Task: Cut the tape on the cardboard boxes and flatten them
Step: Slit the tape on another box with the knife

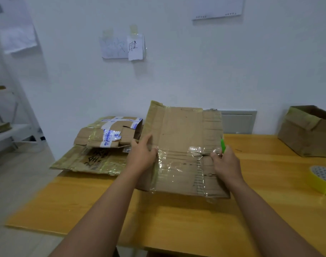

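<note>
From the head camera, the flat box (184,145) lies on the table (177,219) between both hands, its long way pointing away from the person. The left hand (141,154) grips its left edge — the right hand (225,164) pinches the right edge and holds a green cutter (223,145). The next box (306,130) waits far right — nearer the right hand.

white wall (177,75), wooden table (177,219), pale floor (19,182)

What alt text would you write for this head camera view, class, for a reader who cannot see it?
A person's left hand and right hand hold a flattened, tape-covered cardboard box above a wooden table, the right hand also gripping a green cutter. Flattened boxes lie stacked to the left; an unflattened box and yellow tape roll sit right.
</note>
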Available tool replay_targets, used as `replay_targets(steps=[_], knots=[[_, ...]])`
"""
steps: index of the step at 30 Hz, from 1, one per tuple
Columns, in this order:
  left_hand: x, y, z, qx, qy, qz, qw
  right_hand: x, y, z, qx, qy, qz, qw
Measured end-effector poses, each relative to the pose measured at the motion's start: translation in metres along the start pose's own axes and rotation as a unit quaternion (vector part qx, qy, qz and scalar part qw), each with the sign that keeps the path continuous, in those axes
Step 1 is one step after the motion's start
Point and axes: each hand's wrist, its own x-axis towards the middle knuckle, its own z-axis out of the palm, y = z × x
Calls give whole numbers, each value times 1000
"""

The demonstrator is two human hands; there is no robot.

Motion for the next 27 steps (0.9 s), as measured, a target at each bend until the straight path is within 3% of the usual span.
replay_targets(steps=[10,13,15,17,20,24,27], knots=[[14,-53,-92,163,115,21,980,30,-104,87,131,-34,-39,990],[19,-73,-109,183,174,72,965,38,-135,130,150,-43,-22,987],[24,-85,-115,153,132,127,971,46,-150,159,168,-47,4,985],[30,-99,-115,147,28,162,975,56,-160,189,180,-52,39,982],[49,-123,-105,235,-41,167,957,69,-166,229,216,-64,87,970],[79,-151,-84,259,58,156,951,80,-164,268,227,-117,123,959],[87,-168,-69,251,119,150,949,86,-162,285,159,-161,98,969]])
